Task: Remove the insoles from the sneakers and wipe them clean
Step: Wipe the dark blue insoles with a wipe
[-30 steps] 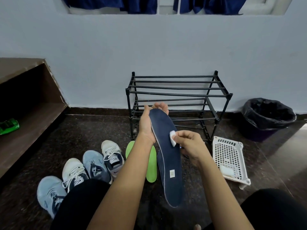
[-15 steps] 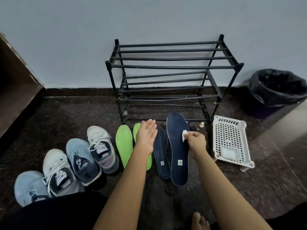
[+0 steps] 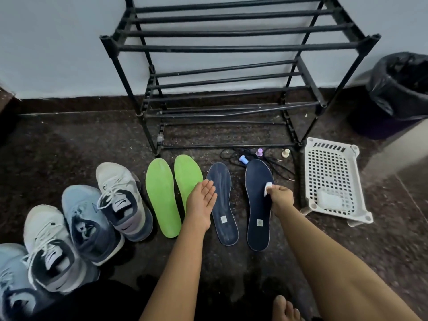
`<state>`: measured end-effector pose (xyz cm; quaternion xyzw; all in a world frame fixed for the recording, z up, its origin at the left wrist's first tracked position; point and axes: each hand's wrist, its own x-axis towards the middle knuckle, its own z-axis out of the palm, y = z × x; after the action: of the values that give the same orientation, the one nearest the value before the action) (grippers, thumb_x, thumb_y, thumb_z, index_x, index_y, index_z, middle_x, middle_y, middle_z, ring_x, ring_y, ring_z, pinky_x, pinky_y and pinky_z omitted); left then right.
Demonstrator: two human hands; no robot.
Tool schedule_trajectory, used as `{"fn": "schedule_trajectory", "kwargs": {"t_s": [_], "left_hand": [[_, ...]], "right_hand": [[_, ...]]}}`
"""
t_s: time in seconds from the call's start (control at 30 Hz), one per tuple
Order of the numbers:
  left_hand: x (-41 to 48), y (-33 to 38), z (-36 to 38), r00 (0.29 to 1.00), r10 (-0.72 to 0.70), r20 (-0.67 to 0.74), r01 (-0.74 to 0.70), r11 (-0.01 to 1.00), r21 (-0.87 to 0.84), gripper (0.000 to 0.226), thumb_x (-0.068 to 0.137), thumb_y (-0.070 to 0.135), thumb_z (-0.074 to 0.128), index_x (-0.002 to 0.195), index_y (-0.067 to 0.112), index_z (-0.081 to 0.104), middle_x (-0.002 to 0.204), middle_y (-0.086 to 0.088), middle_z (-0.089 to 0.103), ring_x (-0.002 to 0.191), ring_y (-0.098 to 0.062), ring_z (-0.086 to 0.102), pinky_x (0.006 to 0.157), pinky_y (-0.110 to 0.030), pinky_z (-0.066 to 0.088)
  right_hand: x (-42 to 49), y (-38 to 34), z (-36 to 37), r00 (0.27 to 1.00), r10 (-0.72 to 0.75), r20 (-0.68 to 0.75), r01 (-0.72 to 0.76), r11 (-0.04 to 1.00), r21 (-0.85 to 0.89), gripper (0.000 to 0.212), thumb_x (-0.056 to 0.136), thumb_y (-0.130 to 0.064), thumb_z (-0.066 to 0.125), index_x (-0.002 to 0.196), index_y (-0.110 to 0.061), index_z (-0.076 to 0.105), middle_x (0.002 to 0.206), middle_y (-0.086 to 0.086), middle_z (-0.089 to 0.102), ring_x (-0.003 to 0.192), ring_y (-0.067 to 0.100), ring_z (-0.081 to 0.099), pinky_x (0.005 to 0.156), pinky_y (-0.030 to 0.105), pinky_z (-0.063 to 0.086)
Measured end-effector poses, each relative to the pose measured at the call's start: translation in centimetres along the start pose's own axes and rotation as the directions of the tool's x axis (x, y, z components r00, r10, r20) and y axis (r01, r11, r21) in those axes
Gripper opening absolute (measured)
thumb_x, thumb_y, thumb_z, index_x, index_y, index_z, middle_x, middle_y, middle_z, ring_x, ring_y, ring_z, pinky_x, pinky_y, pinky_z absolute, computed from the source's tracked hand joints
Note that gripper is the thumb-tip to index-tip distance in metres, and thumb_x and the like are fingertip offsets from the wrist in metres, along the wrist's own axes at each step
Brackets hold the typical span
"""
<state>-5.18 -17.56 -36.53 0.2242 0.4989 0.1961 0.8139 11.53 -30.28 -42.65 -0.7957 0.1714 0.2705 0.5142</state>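
your navy insole (image 3: 258, 205) now lies on the floor (image 3: 92, 147) apart from its mate (image 3: 222, 205), toe toward the wall (image 3: 58, 42). right hand (image 3: 281, 200) pinches the wipe (image 3: 268, 188); left hand (image 3: 202, 202) holds nothing, fingers straight.

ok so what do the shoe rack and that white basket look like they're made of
Shoe rack: thin round black tubes with chunkier corner joints and a dull finish; probably metal tubing with plastic joints, though it could be all plastic.
White basket: moulded plastic, judging by its even grid of holes and its moulded feet.
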Motion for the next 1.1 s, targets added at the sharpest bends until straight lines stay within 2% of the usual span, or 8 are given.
{"fn": "schedule_trajectory", "kwargs": {"t_s": [0.13, 0.23, 0.33, 0.47, 0.57, 0.63, 0.97, 1.1], "left_hand": [[0.9, -0.2, -1.2, 0.999, -0.021, -0.038, 0.021, 1.000, -0.020, 0.024, 0.105, 0.025, 0.043, 0.113, 0.009, 0.059, 0.108, -0.004, 0.065, 0.106, -0.018, 0.059, 0.095, -0.031, 0.046], [1.0, -0.3, -1.2, 0.999, -0.031, -0.041, 0.030, 0.999, -0.025, 0.023, 0.105, 0.024, 0.043, 0.112, 0.009, 0.059, 0.108, -0.004, 0.065, 0.105, -0.017, 0.060, 0.095, -0.031, 0.046], [1.1, -0.4, -1.1, 0.999, -0.034, -0.036, 0.033, 0.999, -0.032, 0.021, 0.104, 0.024, 0.044, 0.106, 0.010, 0.060, 0.108, -0.004, 0.065, 0.104, -0.017, 0.060, 0.095, -0.031, 0.047], [0.9, -0.5, -0.9, 0.999, -0.041, -0.020, 0.040, 0.999, -0.033, 0.022, 0.105, 0.024, 0.043, 0.109, 0.010, 0.059, 0.109, -0.004, 0.064, 0.108, -0.018, 0.059, 0.097, -0.031, 0.046], [0.8, -0.6, -1.0, 0.999, -0.039, -0.025, 0.038, 0.999, -0.020, 0.022, 0.105, 0.024, 0.043, 0.108, 0.011, 0.060, 0.108, -0.003, 0.064, 0.104, -0.017, 0.059, 0.096, -0.031, 0.046], [0.6, -0.6, -1.1, 0.999, -0.035, -0.034, 0.034, 0.999, -0.009, 0.023, 0.105, 0.025, 0.043, 0.111, 0.011, 0.059, 0.107, -0.003, 0.064, 0.101, -0.016, 0.060, 0.094, -0.030, 0.046], [-3.4, 2.7, 1.1, 0.999, 0.047, 0.013, -0.048, 0.999, 0.018, 0.031, 0.105, 0.024, 0.042, 0.126, 0.007, 0.057, 0.125, -0.006, 0.061, 0.110, -0.017, 0.057, 0.097, -0.030, 0.046], [-7.4, 5.9, 3.3, 0.988, 0.131, 0.084, -0.132, 0.991, 0.013, 0.034, 0.105, 0.023, 0.043, 0.132, 0.006, 0.055, 0.131, -0.008, 0.060, 0.113, -0.018, 0.058, 0.100, -0.031, 0.046]], "right_hand": [[1.6, 0.5, 0.9, 1.000, -0.025, 0.018, 0.027, 0.994, -0.107, 0.011, 0.084, -0.016, 0.066, 0.091, -0.008, 0.069, 0.087, 0.008, 0.065, 0.082, 0.021, 0.057, 0.072, 0.029, 0.044], [1.1, 0.8, 1.7, 0.962, -0.264, -0.064, 0.224, 0.906, -0.359, 0.014, 0.086, -0.026, 0.063, 0.085, -0.013, 0.069, 0.095, 0.008, 0.064, 0.100, 0.029, 0.057, 0.090, 0.032, 0.040], [-1.0, 1.9, 3.4, 0.873, -0.479, 0.092, 0.457, 0.738, -0.496, 0.013, 0.086, -0.027, 0.062, 0.081, -0.016, 0.068, 0.107, 0.010, 0.058, 0.105, 0.033, 0.049, 0.094, 0.035, 0.033], [-3.5, 4.6, 6.2, 0.860, -0.213, 0.463, 0.497, 0.552, -0.670, 0.017, 0.085, -0.039, 0.061, 0.080, -0.024, 0.064, 0.103, 0.011, 0.067, 0.101, 0.029, 0.058, 0.096, 0.038, 0.042], [-4.8, 7.0, 7.6, 0.854, -0.111, 0.508, 0.518, 0.278, -0.809, 0.037, 0.092, -0.042, 0.051, 0.117, -0.017, 0.061, 0.128, 0.014, 0.049, 0.117, 0.034, 0.043, 0.098, 0.040, 0.037], [-6.1, 7.8, 8.1, 0.852, -0.138, 0.505, 0.524, 0.215, -0.824, 0.041, 0.096, -0.037, 0.049, 0.129, -0.013, 0.051, 0.132, 0.016, 0.040, 0.120, 0.036, 0.040, 0.100, 0.040, 0.036], [-9.8, 3.8, 6.1, 0.739, -0.433, 0.516, 0.672, 0.520, -0.527, 0.016, 0.092, -0.008, 0.055, 0.106, -0.006, 0.061, 0.114, 0.011, 0.044, 0.091, 0.025, 0.056, 0.092, 0.031, 0.044], [-13.4, -0.9, 3.7, 0.681, -0.571, 0.459, 0.731, 0.572, -0.373, 0.008, 0.092, -0.007, 0.055, 0.089, -0.005, 0.062, 0.105, 0.010, 0.051, 0.081, 0.009, 0.044, 0.073, 0.007, 0.031]]}}
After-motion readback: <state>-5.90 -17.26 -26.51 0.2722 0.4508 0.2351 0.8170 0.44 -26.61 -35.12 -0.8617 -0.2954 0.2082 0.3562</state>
